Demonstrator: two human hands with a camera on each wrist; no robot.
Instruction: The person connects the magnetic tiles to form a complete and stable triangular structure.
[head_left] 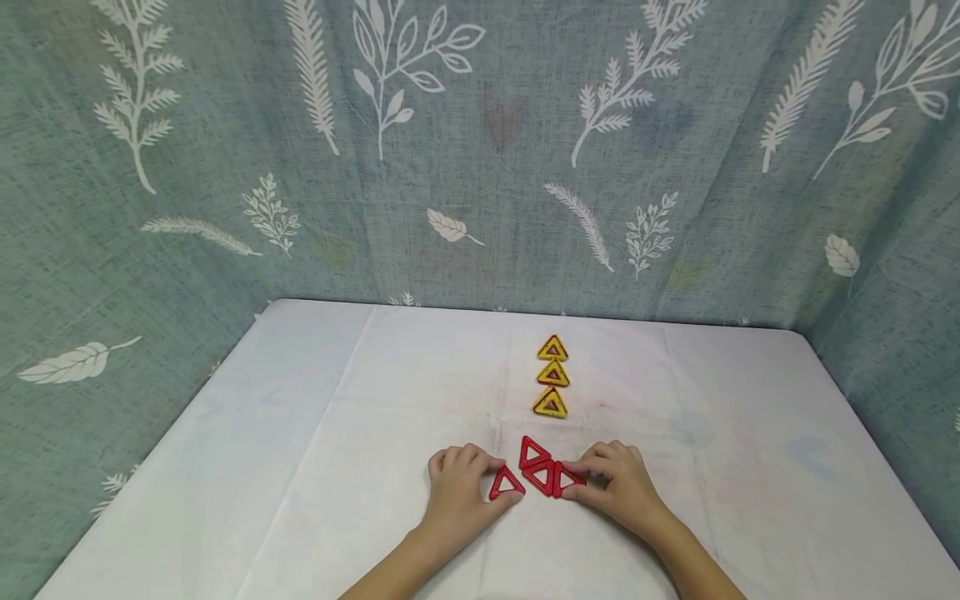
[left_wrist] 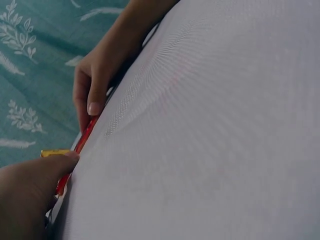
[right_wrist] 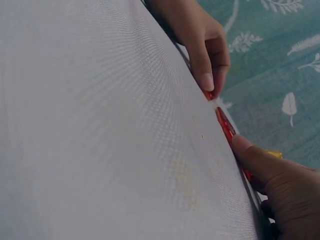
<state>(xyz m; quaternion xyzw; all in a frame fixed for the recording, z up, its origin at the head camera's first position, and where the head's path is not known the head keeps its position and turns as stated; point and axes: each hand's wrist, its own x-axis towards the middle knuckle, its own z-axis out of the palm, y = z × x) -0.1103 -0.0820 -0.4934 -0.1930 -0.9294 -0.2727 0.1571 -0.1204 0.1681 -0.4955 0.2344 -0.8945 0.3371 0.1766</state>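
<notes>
My left hand (head_left: 459, 492) pinches a red triangle tile (head_left: 507, 492) between thumb and fingers, low at the cloth, just left of a red cluster. In that cluster, a red triangle (head_left: 526, 461) stands at the top, and a second one (head_left: 531, 477) lies below it, edges meeting. The right hand (head_left: 618, 483) pinches a third red triangle (head_left: 557, 481) against the cluster's right side. Both wrist views see the tiles nearly edge-on as a thin red strip (left_wrist: 86, 135), with the thumbs and fingertips at its ends.
Beyond the red tiles, a column of three yellow triangles (head_left: 552, 374) runs away from me on the white tablecloth (head_left: 375, 450). A green leaf-patterned curtain (head_left: 480, 208) hangs behind the table's far edge and down both sides.
</notes>
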